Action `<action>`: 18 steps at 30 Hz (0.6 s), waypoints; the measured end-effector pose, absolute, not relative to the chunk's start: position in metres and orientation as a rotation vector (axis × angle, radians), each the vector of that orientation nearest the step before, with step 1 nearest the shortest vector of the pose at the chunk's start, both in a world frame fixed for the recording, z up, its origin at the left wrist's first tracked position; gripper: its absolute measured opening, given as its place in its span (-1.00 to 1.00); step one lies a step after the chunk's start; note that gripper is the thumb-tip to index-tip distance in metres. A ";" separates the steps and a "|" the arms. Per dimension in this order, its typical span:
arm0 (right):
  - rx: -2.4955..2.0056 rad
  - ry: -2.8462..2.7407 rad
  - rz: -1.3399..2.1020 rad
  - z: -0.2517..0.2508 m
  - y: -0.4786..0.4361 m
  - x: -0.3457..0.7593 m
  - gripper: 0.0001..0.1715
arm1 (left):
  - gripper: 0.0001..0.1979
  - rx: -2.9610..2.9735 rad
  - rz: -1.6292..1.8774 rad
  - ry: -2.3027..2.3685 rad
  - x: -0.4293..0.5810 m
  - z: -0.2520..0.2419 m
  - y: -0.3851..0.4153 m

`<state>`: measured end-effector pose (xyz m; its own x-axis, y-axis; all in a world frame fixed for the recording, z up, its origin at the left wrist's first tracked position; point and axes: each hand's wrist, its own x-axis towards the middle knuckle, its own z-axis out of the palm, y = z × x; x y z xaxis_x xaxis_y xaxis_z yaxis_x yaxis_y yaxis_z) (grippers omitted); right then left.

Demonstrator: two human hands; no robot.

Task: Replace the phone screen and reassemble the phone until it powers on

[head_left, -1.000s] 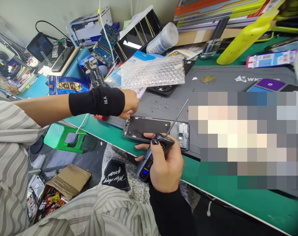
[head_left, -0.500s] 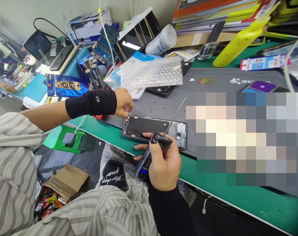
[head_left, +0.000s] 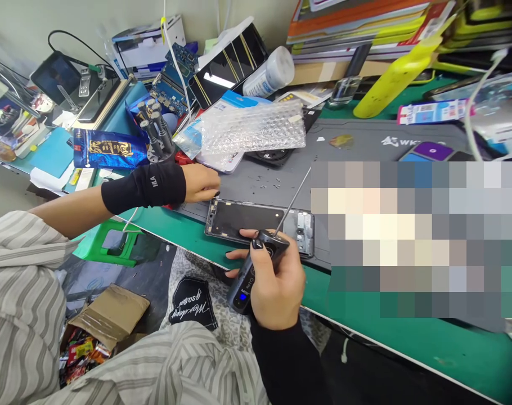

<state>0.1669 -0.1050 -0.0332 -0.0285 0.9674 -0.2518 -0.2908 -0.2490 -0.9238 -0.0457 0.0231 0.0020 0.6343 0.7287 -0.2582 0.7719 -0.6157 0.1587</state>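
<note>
Change centres on the left hand (head_left: 201, 183), which now sits further left, just beside the upper left corner of the opened phone (head_left: 256, 216), and flatter in shape; this leaves that corner less covered, as if the hand is coming off the work. Its underside is hidden, so I cannot tell whether that grip pinches anything. The phone lies along the front of the grey mat (head_left: 233, 185) on the worktop (head_left: 408, 337), small screws (head_left: 270, 184) beyond it. The right hand (head_left: 281, 287) closes around the electric screwdriver (head_left: 245, 278), its bit (head_left: 293, 199) slanting upward. Against the earlier frame, where the left hand curls at the corner, the right grip and the phone's place look the same, while the whole view shifts.
</note>
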 end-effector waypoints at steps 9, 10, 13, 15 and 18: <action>-1.157 -0.832 1.507 -0.033 -0.104 0.167 -0.70 | -0.84 2.381 -0.253 1.096 -0.052 0.013 0.036; -1.147 -0.837 1.506 -0.034 -0.104 0.167 -0.70 | -0.84 2.364 -0.301 1.099 -0.050 0.014 0.038; -1.148 -0.845 1.500 -0.036 -0.104 0.168 -0.71 | -0.85 2.533 -0.381 1.072 -0.044 0.014 0.042; -1.156 -0.842 1.496 -0.037 -0.104 0.168 -0.70 | -0.84 2.675 -0.388 1.032 -0.039 0.012 0.041; -1.155 -0.842 1.493 -0.038 -0.104 0.168 -0.68 | -0.80 2.733 -0.399 1.023 -0.034 0.010 0.035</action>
